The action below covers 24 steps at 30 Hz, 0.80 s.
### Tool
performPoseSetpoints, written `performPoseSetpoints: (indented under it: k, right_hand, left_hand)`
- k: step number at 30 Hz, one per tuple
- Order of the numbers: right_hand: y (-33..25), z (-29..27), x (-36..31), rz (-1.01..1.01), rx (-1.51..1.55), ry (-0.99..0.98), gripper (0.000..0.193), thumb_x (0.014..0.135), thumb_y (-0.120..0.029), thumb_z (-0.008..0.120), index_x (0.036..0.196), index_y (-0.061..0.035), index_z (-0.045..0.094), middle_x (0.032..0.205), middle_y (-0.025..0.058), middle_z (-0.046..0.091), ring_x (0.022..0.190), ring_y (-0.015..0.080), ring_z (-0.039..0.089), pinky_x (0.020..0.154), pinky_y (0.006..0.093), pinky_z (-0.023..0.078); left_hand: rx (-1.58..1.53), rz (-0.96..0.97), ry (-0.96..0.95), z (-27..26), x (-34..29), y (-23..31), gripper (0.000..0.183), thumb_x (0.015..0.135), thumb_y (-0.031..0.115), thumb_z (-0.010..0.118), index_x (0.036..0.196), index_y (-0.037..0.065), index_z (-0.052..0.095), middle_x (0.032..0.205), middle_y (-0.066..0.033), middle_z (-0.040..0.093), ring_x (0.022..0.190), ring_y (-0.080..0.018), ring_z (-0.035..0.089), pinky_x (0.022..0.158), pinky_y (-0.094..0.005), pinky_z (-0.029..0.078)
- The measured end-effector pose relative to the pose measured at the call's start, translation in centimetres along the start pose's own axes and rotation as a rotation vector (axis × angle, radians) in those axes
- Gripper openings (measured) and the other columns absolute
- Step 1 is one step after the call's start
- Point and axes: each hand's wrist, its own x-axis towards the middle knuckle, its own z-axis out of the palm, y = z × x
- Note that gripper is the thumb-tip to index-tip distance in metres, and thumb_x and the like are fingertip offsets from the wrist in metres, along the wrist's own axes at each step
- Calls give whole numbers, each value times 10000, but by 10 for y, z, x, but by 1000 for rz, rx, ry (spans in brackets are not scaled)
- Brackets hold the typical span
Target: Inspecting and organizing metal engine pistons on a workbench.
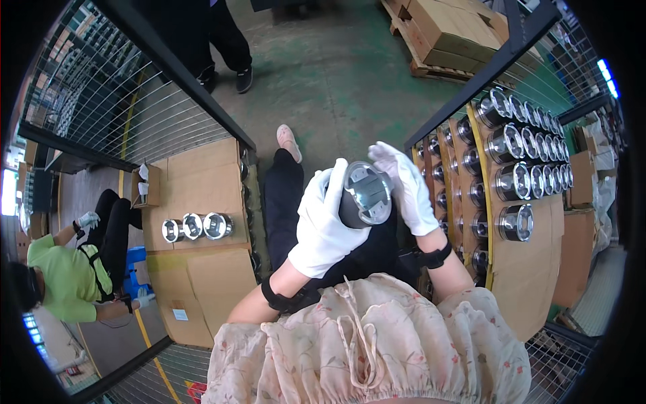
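In front of my body, an engine piston (365, 195) with a shiny metal end and dark sides is tilted in my grasp. My left hand (323, 219), in a white glove, is wrapped round it from the left. The gloved right hand (406, 185) is beside the piston's right side with its fingers stretched out. Whether its palm touches the metal is hard to see. Several similar pistons (517, 222) stand in rows on cardboard to my right. On the cardboard at my left, three more pistons (193, 227) sit in a short row.
Wire mesh cages with dark frames (182, 77) flank me. Brown cardboard sheets (202, 178) cover the left stack. A seated co-worker in a green shirt (64, 279) is at far left, and another person's legs (231, 37) stand ahead. Cardboard boxes (457, 37) rest on a pallet at far right.
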Motion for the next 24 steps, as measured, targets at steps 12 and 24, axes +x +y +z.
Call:
performPoseSetpoints:
  k: [12, 24]
  right_hand:
    - [-44, -10, -101, -81, -876, 94, 253, 882, -284, 633, 910, -33, 651, 855, 140, 653, 816, 372, 622, 712, 441, 505]
    - [-217, -213, -183, 26, -1049, 1244, 357, 920, -391, 606, 1007, -55, 690, 986, 151, 685, 888, 237, 660, 766, 341, 507]
  left_hand:
    - [-237, 26, -608, 36, 5, 18, 960, 614, 292, 868, 1384, -22, 386, 1299, -241, 498, 1165, -401, 525, 975, -434, 447]
    - [34, -65, -474, 23, -14, -81, 499, 799, 164, 748, 1240, 4, 576, 1304, -199, 543, 1175, -338, 558, 982, -401, 454]
